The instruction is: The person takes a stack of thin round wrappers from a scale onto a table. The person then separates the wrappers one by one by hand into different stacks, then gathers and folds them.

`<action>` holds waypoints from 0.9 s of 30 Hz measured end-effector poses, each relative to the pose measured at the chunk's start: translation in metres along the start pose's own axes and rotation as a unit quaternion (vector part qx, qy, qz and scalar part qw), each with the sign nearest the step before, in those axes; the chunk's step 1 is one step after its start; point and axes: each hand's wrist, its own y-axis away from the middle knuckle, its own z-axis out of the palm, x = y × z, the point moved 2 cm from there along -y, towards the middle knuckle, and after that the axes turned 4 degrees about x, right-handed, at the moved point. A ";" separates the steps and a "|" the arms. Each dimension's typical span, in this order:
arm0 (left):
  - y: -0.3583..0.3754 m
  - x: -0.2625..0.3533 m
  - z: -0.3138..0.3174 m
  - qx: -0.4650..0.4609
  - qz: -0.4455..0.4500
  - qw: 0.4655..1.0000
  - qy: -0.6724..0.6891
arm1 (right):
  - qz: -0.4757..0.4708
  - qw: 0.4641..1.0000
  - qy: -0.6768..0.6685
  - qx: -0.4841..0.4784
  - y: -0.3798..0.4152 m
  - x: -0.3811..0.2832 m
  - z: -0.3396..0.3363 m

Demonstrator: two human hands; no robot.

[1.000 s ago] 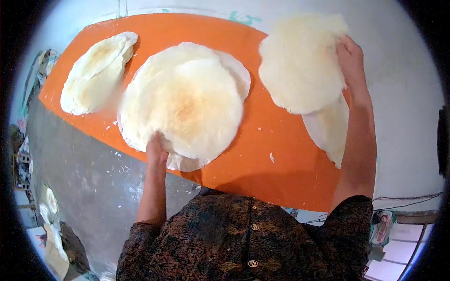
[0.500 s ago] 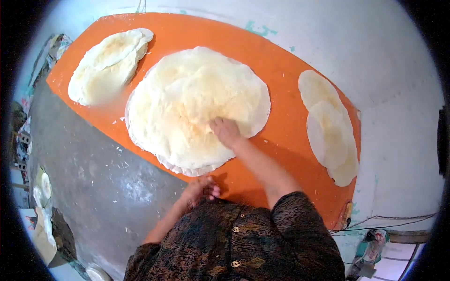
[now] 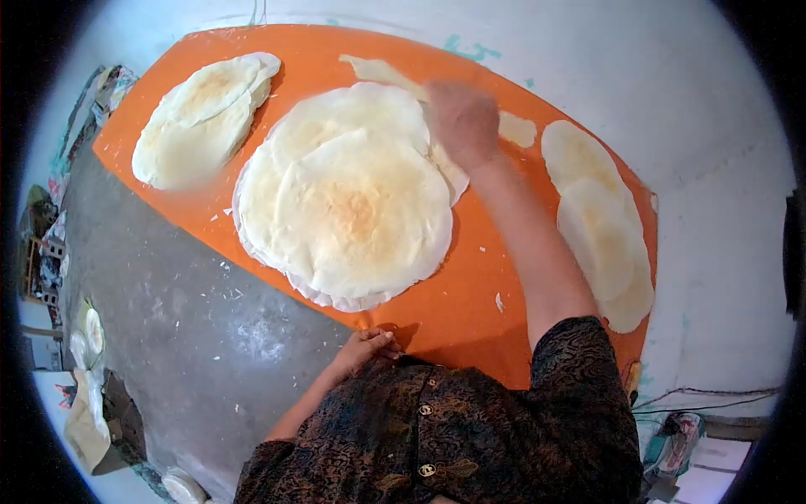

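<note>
My right hand [image 3: 463, 124], blurred by motion, is closed on a thin pale flatbread [image 3: 382, 72] beyond the main pile. That sheet sticks out on both sides of the hand, and its middle is hidden behind it. A large pile of round flatbreads [image 3: 353, 210] lies in the middle of the orange tabletop [image 3: 445, 315], its top sheets overlapping and browned at the centre. My left hand [image 3: 368, 347] rests by my body at the near table edge, fingers curled together with nothing visible in them.
Folded flatbreads [image 3: 197, 126] lie at the table's far left. Several overlapping thin sheets [image 3: 598, 223] lie along its right side. A white wall [image 3: 697, 168] borders the far and right edges. The grey floor [image 3: 185, 277] at left bears white powder and crumbs. Cables [image 3: 714, 392] run at lower right.
My right hand has moved from the pile's middle to its far right, taking hold of a thin flatbread. Separate sheets with a browned centre now show on top. My left hand has barely shifted.
</note>
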 end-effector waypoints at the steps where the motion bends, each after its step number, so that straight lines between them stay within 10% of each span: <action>1: -0.003 -0.003 -0.001 0.002 -0.004 1.000 0.006 | -0.027 1.000 -0.002 -0.008 0.011 -0.013 0.001; 5: -0.005 -0.015 -0.004 0.014 0.002 1.000 0.013 | -0.010 0.995 -0.064 -0.074 0.106 -0.042 0.079; 7: -0.007 -0.017 0.001 0.022 -0.013 1.000 0.010 | 0.053 0.923 -0.034 -0.380 0.147 -0.053 0.119; 8: 0.000 -0.011 0.007 0.035 -0.026 0.999 -0.017 | 0.084 0.921 -0.089 -0.370 0.175 -0.057 0.134; 9: -0.001 -0.010 0.010 0.034 -0.024 0.999 -0.032 | 0.052 0.987 -0.048 -0.146 0.202 -0.060 0.142; 15: -0.001 -0.010 0.026 0.026 -0.039 0.995 -0.084 | 0.276 0.906 -0.235 -0.218 0.217 0.030 0.046; 17: 0.000 -0.006 0.035 0.033 -0.039 0.992 -0.118 | 0.313 0.937 -0.092 -0.125 0.290 0.101 0.027; 21: -0.014 -0.017 0.043 0.047 -0.055 0.995 -0.074 | 0.491 0.760 0.208 -0.371 0.402 0.209 -0.088; 27: -0.039 -0.022 0.037 0.068 -0.097 0.986 -0.119 | 0.402 0.770 0.230 -0.440 0.434 0.239 -0.146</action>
